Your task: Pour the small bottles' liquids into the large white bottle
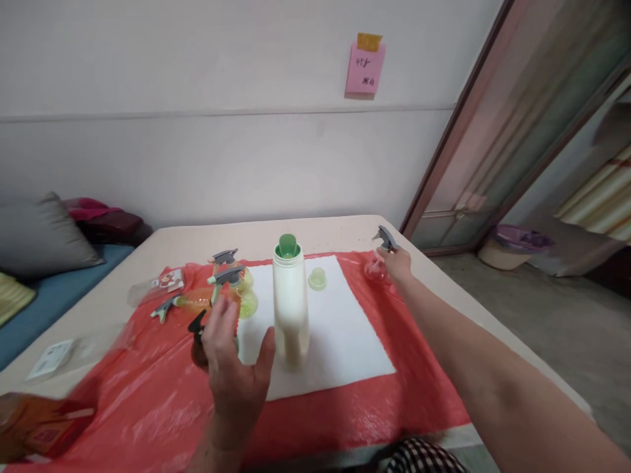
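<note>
A tall whitish bottle with a green open mouth stands upright on a white sheet. Its light green cap seems to be the small piece lying just to the right. My left hand is open left of the bottle, thumb and fingers spread. Behind its fingers a dark spray bottle is partly hidden. At the right edge of the red sheet, my right hand is closed around the neck of a clear pinkish spray bottle with a grey trigger head.
A yellow-green spray bottle stands near an orange spray bottle lying on its side. Red plastic sheeting covers the table. An orange packet sits front left, and a clear plastic bag lies behind it.
</note>
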A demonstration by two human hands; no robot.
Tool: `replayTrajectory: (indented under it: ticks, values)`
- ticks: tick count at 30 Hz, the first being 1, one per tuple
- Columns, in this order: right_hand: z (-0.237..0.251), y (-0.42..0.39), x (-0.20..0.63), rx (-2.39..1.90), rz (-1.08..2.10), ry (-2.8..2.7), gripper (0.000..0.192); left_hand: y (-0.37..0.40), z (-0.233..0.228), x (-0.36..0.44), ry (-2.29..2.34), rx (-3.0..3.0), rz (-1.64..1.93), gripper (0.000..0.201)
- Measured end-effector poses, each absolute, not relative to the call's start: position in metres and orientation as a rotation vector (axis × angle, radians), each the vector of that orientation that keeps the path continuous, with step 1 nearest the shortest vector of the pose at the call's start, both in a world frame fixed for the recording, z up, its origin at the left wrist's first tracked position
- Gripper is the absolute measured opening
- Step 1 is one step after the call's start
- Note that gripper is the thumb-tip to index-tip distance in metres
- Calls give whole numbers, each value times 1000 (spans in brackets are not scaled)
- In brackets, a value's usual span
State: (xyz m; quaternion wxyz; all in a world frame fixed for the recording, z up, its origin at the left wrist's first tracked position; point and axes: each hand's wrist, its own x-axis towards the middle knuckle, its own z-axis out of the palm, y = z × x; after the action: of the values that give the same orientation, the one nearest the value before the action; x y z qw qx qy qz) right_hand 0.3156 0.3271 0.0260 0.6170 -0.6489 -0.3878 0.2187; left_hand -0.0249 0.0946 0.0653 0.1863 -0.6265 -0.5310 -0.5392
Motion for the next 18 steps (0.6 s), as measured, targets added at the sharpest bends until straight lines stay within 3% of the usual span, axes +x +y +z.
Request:
replayTrajectory:
  ticks: [6,10,15,18]
  values:
    - [61,252,283,-1305,539,-899,40,79,73,6,-1277,-1917,-1635,71]
    - [102,186,240,-1069,685,-879,35,69,66,35,-1262,-2063,-1785,68]
    - [138,124,184,-930,967,-790,30,72,51,56,-1268,-2109,-1972,103]
    - [143,109,173,-821,1092,-769,28,70,52,60,-1202,-2089,-2246,98]
